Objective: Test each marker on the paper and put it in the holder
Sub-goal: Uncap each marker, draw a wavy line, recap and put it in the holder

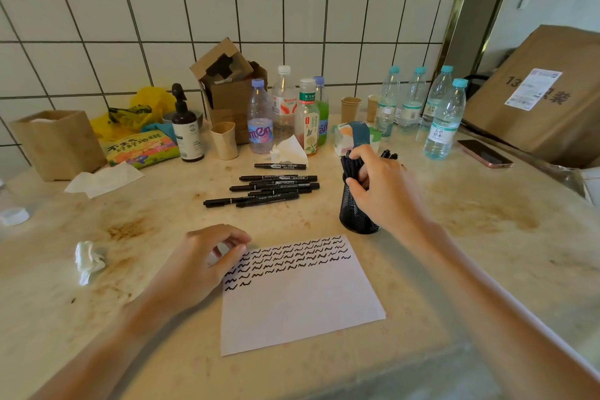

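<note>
A white paper lies on the counter, its upper part covered with rows of black squiggles. My left hand rests on its top-left corner with fingers loosely curled. Several black markers lie side by side behind the paper. To the right stands a black mesh holder full of markers. My right hand is at the holder's top, fingers curled around the markers standing in it.
Bottles, paper cups, a cardboard box, a pump bottle and a tissue pack line the back by the tiled wall. A crumpled tissue lies left; a phone and large carton at right.
</note>
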